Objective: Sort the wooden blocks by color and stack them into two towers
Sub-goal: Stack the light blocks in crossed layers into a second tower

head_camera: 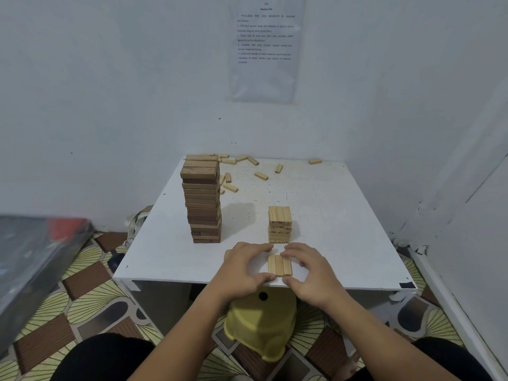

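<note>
pale wooden blocks (pixel 279 265), three abreast, lower centre: my left hand (pixel 242 268) and right hand (pixel 310 270) pinch them flush for stacking.

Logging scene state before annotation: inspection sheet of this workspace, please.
Surface: white table, speckled.
Job's things: dark block tower left; short light block tower centre; row of three light blocks at near edge.
Clutter: loose light blocks scattered at far edge.
Grips: left hand and right hand pinch the row's ends.
Cables: nothing seen.
Surroundings: yellow stool under table; printed sheet on wall; patterned floor.
</note>
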A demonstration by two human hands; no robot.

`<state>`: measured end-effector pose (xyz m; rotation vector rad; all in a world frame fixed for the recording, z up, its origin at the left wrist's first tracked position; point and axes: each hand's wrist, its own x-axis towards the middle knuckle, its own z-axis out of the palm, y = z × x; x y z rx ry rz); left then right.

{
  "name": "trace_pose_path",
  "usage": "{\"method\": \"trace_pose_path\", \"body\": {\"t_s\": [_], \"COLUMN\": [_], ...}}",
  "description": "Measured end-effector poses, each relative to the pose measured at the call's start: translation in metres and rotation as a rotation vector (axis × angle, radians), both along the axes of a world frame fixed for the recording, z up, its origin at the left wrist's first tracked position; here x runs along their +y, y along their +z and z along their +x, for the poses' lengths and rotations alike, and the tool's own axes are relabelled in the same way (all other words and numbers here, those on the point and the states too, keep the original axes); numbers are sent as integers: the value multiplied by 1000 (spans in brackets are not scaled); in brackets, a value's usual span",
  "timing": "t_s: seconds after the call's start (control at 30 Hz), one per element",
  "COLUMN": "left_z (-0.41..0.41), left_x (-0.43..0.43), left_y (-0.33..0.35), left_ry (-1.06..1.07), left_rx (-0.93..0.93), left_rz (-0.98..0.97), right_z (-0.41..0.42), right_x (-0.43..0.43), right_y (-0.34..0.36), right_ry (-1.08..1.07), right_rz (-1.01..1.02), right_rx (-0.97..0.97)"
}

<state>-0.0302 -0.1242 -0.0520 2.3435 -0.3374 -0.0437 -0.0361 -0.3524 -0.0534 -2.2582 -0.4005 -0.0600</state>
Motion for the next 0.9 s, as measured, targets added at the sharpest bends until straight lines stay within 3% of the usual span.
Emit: {"method": "trace_pose_path", "body": {"t_s": [0.27, 0.67, 0.9], "left_z": [-4, -2, -3], "left_x": [-7, -6, 5], "left_y": [5, 4, 6], "left_ry": [-34, -19, -9], "left_rx": [-2, 65, 95], "left_rz": [103, 55, -95], "right_z": [-3, -5, -7], "right_x": [2, 2, 8], "right_y": [8, 9, 4], "right_ry": [-57, -70, -220], "right_rz": [-11, -14, 15], "right_rx": [122, 143, -141]}}
